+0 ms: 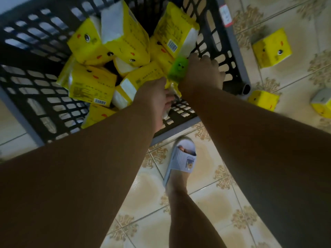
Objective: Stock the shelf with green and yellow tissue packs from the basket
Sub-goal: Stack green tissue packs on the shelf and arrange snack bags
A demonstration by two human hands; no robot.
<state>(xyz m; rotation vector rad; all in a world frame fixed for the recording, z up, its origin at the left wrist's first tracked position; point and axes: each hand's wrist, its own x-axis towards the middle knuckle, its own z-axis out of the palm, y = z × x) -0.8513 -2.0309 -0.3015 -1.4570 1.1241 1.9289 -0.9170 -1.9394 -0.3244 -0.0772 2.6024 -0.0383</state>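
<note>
A black slatted basket (35,38) on the floor holds several yellow tissue packs (93,83) piled loosely. At its right side lies one green tissue pack (178,68). My right hand (202,72) reaches into the basket and grips the green pack, fingers curled over its far side. My left hand (155,97) is just left of it, fingers curled down onto the crinkled end of a yellow pack (141,81). How firmly the left hand holds is hidden by the hand itself. No shelf shows in this view.
Three yellow packs lie on the tiled floor to the right of the basket (271,47), (262,100), (322,104). My foot in a pale slipper (180,161) stands just below the basket's near rim. A grey basket handle (238,51) runs along the right side.
</note>
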